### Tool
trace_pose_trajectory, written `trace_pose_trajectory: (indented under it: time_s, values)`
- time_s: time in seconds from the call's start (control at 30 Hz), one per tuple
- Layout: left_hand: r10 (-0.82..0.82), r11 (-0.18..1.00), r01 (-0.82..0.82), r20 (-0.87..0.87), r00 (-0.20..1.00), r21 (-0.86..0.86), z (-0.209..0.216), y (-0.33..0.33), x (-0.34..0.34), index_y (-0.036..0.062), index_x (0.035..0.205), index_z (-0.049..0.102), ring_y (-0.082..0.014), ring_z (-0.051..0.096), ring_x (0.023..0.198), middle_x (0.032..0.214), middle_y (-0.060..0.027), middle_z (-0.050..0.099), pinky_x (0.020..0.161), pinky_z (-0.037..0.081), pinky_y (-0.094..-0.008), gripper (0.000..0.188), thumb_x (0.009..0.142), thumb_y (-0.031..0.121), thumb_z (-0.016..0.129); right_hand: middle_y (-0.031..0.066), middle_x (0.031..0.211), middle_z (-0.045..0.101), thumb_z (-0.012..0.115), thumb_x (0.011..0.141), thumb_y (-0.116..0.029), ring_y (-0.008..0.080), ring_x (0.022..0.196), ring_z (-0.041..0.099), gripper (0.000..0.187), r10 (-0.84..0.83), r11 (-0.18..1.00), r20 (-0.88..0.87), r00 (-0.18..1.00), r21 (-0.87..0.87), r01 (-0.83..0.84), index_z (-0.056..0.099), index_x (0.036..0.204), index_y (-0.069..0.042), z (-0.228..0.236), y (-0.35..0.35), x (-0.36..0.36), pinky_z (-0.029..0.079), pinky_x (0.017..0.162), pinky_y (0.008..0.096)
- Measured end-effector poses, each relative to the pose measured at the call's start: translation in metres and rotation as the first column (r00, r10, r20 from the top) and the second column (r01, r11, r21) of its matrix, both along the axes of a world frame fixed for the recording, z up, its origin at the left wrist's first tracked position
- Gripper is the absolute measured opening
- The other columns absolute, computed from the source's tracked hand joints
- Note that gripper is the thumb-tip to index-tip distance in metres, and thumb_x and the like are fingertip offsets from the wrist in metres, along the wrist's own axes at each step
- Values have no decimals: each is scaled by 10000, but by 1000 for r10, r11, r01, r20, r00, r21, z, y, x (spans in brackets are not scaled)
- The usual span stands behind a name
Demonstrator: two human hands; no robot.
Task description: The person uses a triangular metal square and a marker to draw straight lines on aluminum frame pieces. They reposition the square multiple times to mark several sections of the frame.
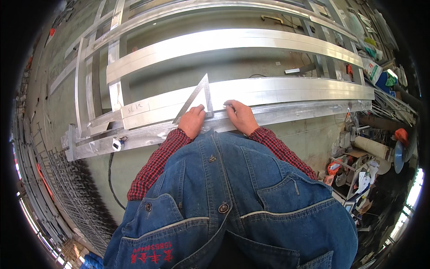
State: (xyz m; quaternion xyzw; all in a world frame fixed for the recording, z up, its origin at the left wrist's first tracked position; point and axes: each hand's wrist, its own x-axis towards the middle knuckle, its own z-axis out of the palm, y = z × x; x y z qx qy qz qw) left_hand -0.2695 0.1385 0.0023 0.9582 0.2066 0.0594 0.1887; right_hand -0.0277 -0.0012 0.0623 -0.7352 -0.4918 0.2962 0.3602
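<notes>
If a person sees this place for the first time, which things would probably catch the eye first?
Probably the wide, shiny metal strip running across the picture, with the metal triangle pointing up at its middle, beside the left hand. The blue denim clothing would also stand out, filling the lower middle, with a red checked sleeve on its left.

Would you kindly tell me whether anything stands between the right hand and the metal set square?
Nothing visible does: only bare surface of the silver panel shows between the right hand's fingertips and the set square. The left hand is at the square's lower end, outside that gap.
</notes>
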Motion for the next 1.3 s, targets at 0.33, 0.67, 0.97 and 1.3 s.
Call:
trace_pose_trajectory:
  time_s: [0.33,0.67,0.97,1.3]
  values:
    - [-17,1000,17,-6,1000,17,-4,1,-1,24,1204,691,-339,724,1227,1395,-119,682,975,635,-457,244,984,115,741,210,1257,766,639,1122,-140,398,1193,725,396,190,974,181,965,88,-209,680,1498,-26,-2,25,1,600,1013,488]
    - [-15,1000,15,1,1000,13,-1,0,-1,19,1187,695,-339,725,1212,1396,-126,687,969,635,-460,218,992,113,721,236,1315,749,641,1094,-126,438,1216,713,417,236,966,267,934,44,-256,678,1495,-16,-20,65,1,589,1063,514]
    - [-23,1000,23,-10,1000,19,1,1,0,16,1168,696,-338,726,1203,1381,-135,691,963,636,-458,196,1004,123,713,226,1234,776,602,1121,-167,417,1186,731,377,318,948,245,916,-59,-313,720,1441,-8,-10,61,2,592,1040,513]
    - [-24,999,24,-2,1000,39,-6,2,-6,29,1196,693,-331,717,1228,1407,-116,678,950,639,-450,240,985,137,735,254,1142,835,662,1095,-227,428,1061,810,338,415,881,-74,907,-218,-421,797,1327,-21,18,-4,-9,629,986,478]
